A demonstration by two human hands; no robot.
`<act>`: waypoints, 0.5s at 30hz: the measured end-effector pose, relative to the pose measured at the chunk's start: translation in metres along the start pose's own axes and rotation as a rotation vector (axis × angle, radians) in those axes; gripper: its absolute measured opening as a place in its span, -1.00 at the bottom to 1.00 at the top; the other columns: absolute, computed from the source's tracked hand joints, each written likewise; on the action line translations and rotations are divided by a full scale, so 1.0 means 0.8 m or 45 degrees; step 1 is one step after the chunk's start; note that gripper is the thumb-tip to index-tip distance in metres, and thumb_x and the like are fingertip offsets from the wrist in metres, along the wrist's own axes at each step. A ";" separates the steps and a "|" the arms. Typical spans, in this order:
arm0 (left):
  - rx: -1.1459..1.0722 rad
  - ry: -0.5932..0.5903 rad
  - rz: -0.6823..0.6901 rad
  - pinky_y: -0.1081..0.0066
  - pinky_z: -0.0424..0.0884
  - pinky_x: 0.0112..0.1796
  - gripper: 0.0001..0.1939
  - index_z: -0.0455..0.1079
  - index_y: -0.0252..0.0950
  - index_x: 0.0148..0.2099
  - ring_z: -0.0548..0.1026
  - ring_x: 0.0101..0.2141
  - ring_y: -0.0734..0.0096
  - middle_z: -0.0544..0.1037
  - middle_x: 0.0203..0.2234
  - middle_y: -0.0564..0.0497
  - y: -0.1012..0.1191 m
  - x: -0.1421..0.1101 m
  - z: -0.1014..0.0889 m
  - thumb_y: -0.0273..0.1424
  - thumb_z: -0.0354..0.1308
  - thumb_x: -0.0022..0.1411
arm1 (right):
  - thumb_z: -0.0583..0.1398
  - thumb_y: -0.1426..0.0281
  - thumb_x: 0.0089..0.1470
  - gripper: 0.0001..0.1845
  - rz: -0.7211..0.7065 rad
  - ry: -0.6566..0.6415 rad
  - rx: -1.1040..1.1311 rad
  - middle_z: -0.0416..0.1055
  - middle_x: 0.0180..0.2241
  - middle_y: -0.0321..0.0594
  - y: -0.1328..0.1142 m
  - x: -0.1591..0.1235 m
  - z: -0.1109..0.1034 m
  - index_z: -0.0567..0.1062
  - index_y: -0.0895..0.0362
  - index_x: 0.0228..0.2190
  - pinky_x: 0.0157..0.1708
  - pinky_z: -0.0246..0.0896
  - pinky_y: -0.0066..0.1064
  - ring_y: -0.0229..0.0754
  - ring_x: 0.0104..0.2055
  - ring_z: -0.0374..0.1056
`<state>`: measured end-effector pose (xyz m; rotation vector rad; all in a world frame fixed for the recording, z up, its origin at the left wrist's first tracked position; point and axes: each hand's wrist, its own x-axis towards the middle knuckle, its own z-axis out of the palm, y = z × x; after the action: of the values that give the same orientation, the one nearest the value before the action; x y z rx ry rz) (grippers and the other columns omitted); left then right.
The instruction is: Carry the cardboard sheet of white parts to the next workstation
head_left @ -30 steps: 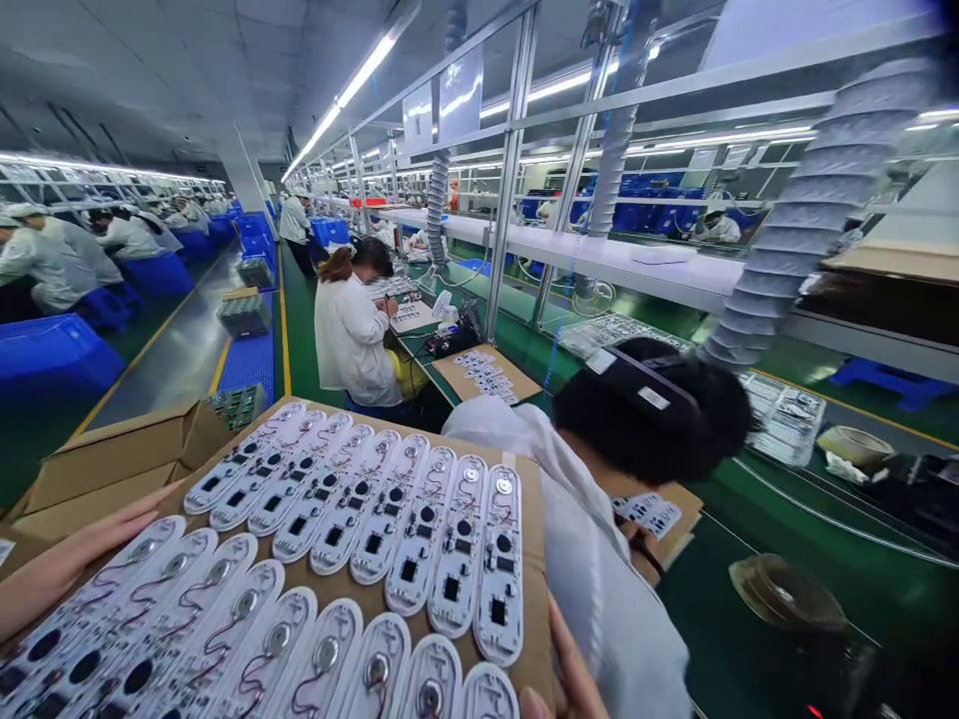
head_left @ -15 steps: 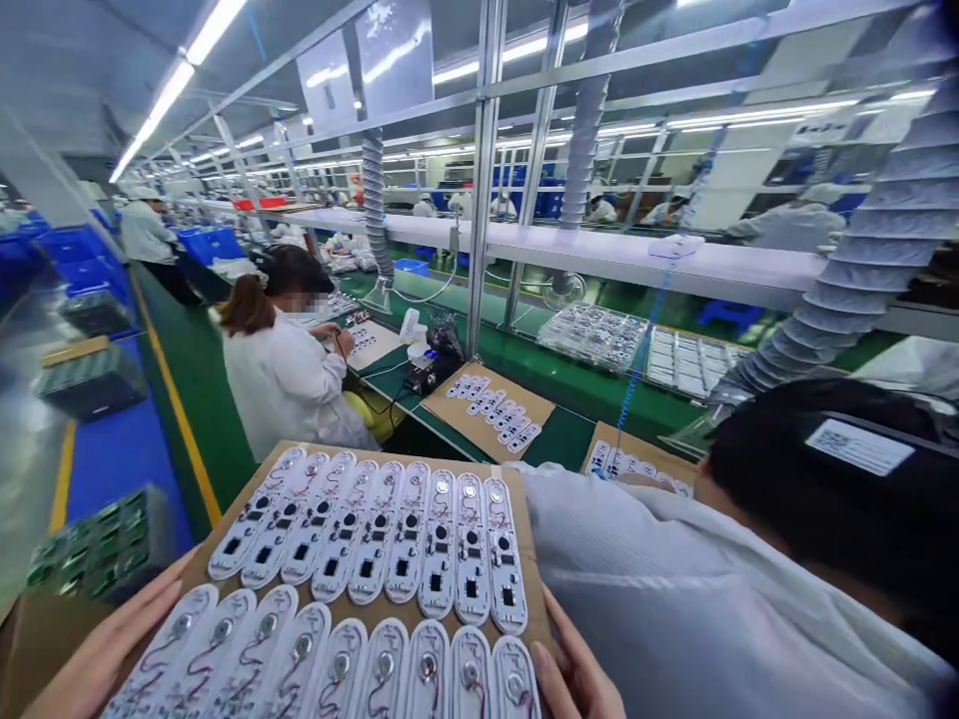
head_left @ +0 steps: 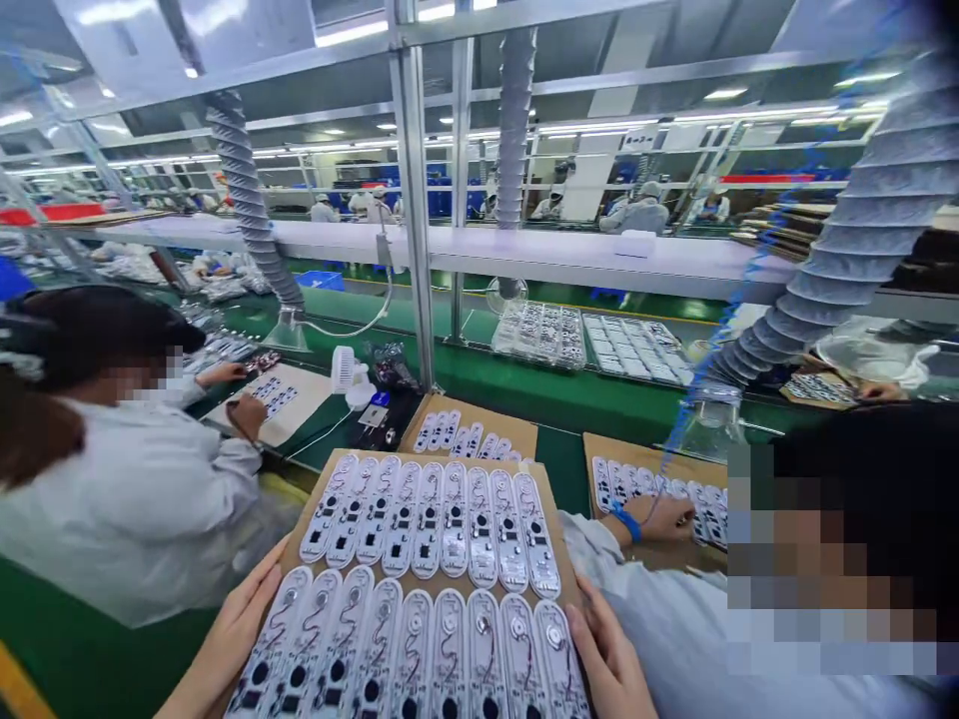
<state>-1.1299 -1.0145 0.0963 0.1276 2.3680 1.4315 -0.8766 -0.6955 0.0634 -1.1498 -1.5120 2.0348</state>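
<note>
Between my hands is a brown cardboard sheet (head_left: 442, 582), tilted toward me above the bench. Two rows of white oval casings (head_left: 429, 519) lie on it, each fitted with a circuit board, a round metal disc and thin dark red wires. My left hand (head_left: 244, 619) grips the sheet's left edge, fingers along the side and partly underneath. On the right edge, my right hand (head_left: 610, 649) is closed round the cardboard, thumb on top near the end casing. The sheet's near edge runs out of view.
Co-workers in white coats sit on both sides, one sleeve (head_left: 674, 619) close by my right hand. Ahead, the green bench (head_left: 565, 469) holds another cardboard sheet (head_left: 516, 424) with casings, a small white fan (head_left: 352, 377) and a metal post (head_left: 414, 220). Ribbed ducts (head_left: 244, 190) hang above.
My view has swung to the right, toward the bench. The loaded cardboard sheet has turned with me, still held in both hands. The right co-worker's wristband and hand now show.
</note>
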 end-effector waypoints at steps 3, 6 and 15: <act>0.124 -0.054 0.172 0.22 0.30 0.10 0.01 0.24 -0.42 0.21 0.26 0.16 -0.01 0.37 0.12 -0.18 0.011 0.094 0.035 0.31 -0.09 -0.01 | 0.21 -0.08 -0.09 -0.14 -0.122 0.165 -0.048 0.36 0.06 -0.05 0.022 0.060 0.010 0.27 0.14 0.15 0.13 0.17 -0.20 0.09 0.15 0.23; 0.202 -0.143 0.246 0.20 0.24 0.14 -0.01 0.27 -0.46 0.17 0.27 0.15 0.01 0.38 0.10 -0.21 0.031 0.179 0.077 0.29 -0.14 0.03 | 0.15 -0.03 -0.07 -0.23 -0.174 0.391 -0.172 0.35 0.08 -0.07 0.034 0.118 0.015 0.33 0.16 0.09 0.15 0.14 -0.24 0.06 0.18 0.19; 0.626 -0.430 0.252 0.00 0.29 0.04 -0.61 0.29 -0.33 0.10 0.39 0.04 0.14 0.38 0.06 -0.16 0.077 0.363 0.213 -0.23 0.09 0.32 | 0.17 0.16 0.05 -0.49 0.075 0.703 -0.304 0.39 0.01 -0.01 0.035 0.323 0.024 0.40 0.22 -0.04 0.03 0.24 -0.20 0.02 0.05 0.33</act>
<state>-1.3456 -0.7658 0.0024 0.6894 2.4079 0.7883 -1.0431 -0.5390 -0.0626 -1.6911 -1.4586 1.4141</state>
